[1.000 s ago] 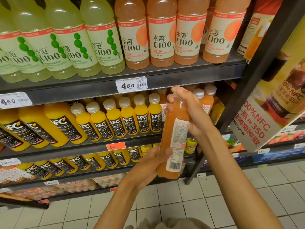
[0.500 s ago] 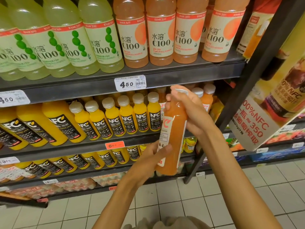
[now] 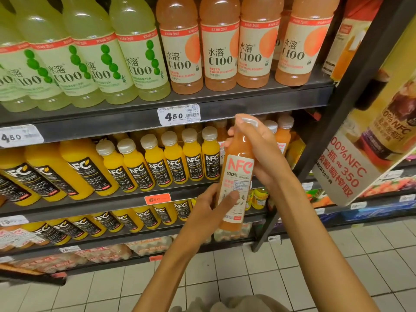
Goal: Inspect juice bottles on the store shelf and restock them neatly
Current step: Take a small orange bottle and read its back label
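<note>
I hold one orange-pink NFC juice bottle (image 3: pixel 236 176) upright in front of the middle shelf, its white front label with red letters facing me. My right hand (image 3: pixel 258 152) grips its neck and cap from the right. My left hand (image 3: pixel 213 206) holds the lower body, thumb across the label. Behind it, a row of yellow NFC bottles (image 3: pixel 171 163) with pale caps stands on the middle shelf (image 3: pixel 126 199). Two similar orange-pink bottles (image 3: pixel 282 134) stand at that shelf's right end.
The top shelf (image 3: pixel 247 102) carries green C100 bottles (image 3: pixel 94 64) at left and peach C100 bottles (image 3: pixel 220 55) at right. More yellow NFC bottles (image 3: pixel 126 219) fill the lower shelf. A dark upright post (image 3: pixel 333 136) and a hanging NFC sign (image 3: pixel 369 152) stand right. Tiled floor (image 3: pixel 292 266) lies below.
The bottle has turned in my hands: the barcode side faced me a second ago, and the red NFC front label faces me now. Both hands keep their hold.
</note>
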A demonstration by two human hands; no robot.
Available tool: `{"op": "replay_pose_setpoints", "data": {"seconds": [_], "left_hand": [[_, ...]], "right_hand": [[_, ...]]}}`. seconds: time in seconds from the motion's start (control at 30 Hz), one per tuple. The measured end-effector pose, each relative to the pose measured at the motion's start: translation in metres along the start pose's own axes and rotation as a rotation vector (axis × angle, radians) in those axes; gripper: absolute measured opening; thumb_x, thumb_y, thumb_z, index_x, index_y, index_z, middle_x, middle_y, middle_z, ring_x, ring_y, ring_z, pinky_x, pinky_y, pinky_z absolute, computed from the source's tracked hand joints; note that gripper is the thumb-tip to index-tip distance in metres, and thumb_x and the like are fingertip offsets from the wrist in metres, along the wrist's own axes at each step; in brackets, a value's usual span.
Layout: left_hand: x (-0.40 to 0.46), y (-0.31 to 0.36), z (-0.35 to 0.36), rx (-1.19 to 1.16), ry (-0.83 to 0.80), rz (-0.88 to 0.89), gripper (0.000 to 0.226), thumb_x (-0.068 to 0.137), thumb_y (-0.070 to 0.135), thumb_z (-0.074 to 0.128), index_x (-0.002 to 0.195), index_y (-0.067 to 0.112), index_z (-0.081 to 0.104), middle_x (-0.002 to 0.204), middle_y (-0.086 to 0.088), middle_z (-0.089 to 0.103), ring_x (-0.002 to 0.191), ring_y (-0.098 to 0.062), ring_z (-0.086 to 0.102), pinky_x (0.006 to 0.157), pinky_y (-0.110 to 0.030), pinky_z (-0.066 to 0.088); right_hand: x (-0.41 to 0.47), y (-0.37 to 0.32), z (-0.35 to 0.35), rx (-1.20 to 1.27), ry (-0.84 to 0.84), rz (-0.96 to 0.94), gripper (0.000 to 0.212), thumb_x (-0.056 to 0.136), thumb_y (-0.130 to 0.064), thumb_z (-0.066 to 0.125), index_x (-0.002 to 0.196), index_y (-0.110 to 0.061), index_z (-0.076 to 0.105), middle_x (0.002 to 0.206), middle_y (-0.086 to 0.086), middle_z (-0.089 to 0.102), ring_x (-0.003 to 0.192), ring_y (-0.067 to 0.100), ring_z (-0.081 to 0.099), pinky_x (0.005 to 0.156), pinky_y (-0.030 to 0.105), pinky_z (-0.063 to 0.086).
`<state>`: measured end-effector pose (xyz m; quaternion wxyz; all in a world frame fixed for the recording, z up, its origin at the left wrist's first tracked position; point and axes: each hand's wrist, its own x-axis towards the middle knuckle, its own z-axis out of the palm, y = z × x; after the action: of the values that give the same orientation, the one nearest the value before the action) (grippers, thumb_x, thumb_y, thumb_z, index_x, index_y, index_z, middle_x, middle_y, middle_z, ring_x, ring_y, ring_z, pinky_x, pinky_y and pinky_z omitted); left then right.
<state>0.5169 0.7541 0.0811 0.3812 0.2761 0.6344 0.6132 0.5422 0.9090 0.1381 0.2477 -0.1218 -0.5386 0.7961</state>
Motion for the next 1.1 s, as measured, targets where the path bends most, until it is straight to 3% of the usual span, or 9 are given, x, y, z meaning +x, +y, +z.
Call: {"op": "replay_pose_setpoints", "data": {"seconds": [0.17,0.23,0.37,0.47,0.67,0.77,0.9,0.97,1.1], "left_hand": [[-0.005,-0.007,0.001,-0.247,-0.161,-0.085,0.063,0.069,0.051,0.071,0.123,0.022,0.054,0.1,-0.008,0.071,0.088,-0.026,0.069,0.077,-0.036,0.056],[-0.005,-0.008,0.005,-0.204,-0.101,-0.059,0.06,0.068,0.052,0.07,0.12,0.026,0.055,0.098,-0.005,0.072,0.085,-0.022,0.07,0.074,-0.035,0.056],[-0.004,-0.004,0.012,-0.026,0.083,-0.001,0.059,0.061,0.058,0.067,0.114,0.038,0.052,0.104,0.016,0.066,0.088,-0.006,0.068,0.065,-0.016,0.055],[-0.004,-0.004,0.015,0.105,0.139,0.034,0.046,0.076,0.045,0.063,0.116,0.041,0.04,0.102,0.028,0.053,0.084,0.011,0.058,0.057,-0.004,0.046],[-0.004,-0.006,0.006,0.074,0.063,0.001,0.037,0.071,0.042,0.071,0.102,0.046,0.051,0.093,0.03,0.065,0.086,0.011,0.063,0.061,-0.007,0.049],[0.001,-0.006,0.001,0.128,0.032,0.018,0.045,0.075,0.022,0.076,0.107,0.042,0.052,0.105,0.018,0.066,0.094,0.002,0.064,0.069,-0.012,0.052],[0.006,-0.007,-0.003,0.121,0.136,0.126,0.055,0.071,0.006,0.079,0.112,0.033,0.055,0.104,0.014,0.065,0.091,0.005,0.062,0.071,-0.01,0.05],[0.009,-0.008,-0.006,0.126,0.18,0.164,0.058,0.069,0.003,0.079,0.118,0.024,0.056,0.106,0.007,0.064,0.093,0.003,0.061,0.072,-0.011,0.05],[0.012,-0.007,-0.009,0.118,0.231,0.225,0.062,0.067,0.0,0.079,0.115,0.031,0.055,0.109,0.005,0.064,0.096,0.001,0.061,0.073,-0.012,0.049]], "right_hand": [[-0.005,-0.001,-0.002,0.185,-0.125,0.027,0.022,0.095,-0.024,0.052,0.115,-0.017,0.05,0.081,0.001,0.066,0.066,0.014,0.064,0.063,0.027,0.054],[-0.005,-0.001,0.0,0.13,-0.096,0.025,0.02,0.095,-0.026,0.052,0.112,-0.016,0.052,0.083,0.003,0.069,0.069,0.014,0.067,0.064,0.026,0.056],[-0.005,0.001,0.0,-0.294,0.107,-0.006,0.019,0.091,-0.039,0.056,0.106,-0.028,0.053,0.095,0.005,0.071,0.076,0.012,0.071,0.063,0.023,0.057],[-0.007,0.002,-0.002,-0.265,0.13,-0.017,0.019,0.091,-0.032,0.06,0.108,-0.026,0.054,0.096,0.004,0.071,0.077,0.012,0.07,0.064,0.025,0.057],[-0.013,-0.007,-0.003,0.062,-0.032,-0.1,0.026,0.094,-0.018,0.054,0.12,-0.017,0.052,0.085,0.001,0.069,0.069,0.012,0.064,0.064,0.027,0.055],[-0.022,-0.012,0.001,-0.087,-0.172,-0.228,0.03,0.087,-0.018,0.06,0.116,-0.017,0.054,0.088,-0.002,0.07,0.073,0.011,0.064,0.066,0.026,0.054],[-0.034,-0.021,0.004,-0.4,-0.27,-0.378,0.036,0.083,-0.035,0.064,0.111,-0.015,0.055,0.097,-0.009,0.071,0.095,0.004,0.062,0.078,0.017,0.048],[-0.037,-0.025,0.001,-0.41,-0.34,-0.35,0.045,0.08,-0.043,0.064,0.11,-0.011,0.054,0.101,-0.002,0.069,0.099,0.009,0.062,0.081,0.02,0.048],[-0.039,-0.026,-0.006,-0.382,-0.485,-0.275,0.033,0.08,-0.03,0.069,0.103,-0.012,0.056,0.098,-0.002,0.068,0.101,0.021,0.063,0.082,0.028,0.051]]}}
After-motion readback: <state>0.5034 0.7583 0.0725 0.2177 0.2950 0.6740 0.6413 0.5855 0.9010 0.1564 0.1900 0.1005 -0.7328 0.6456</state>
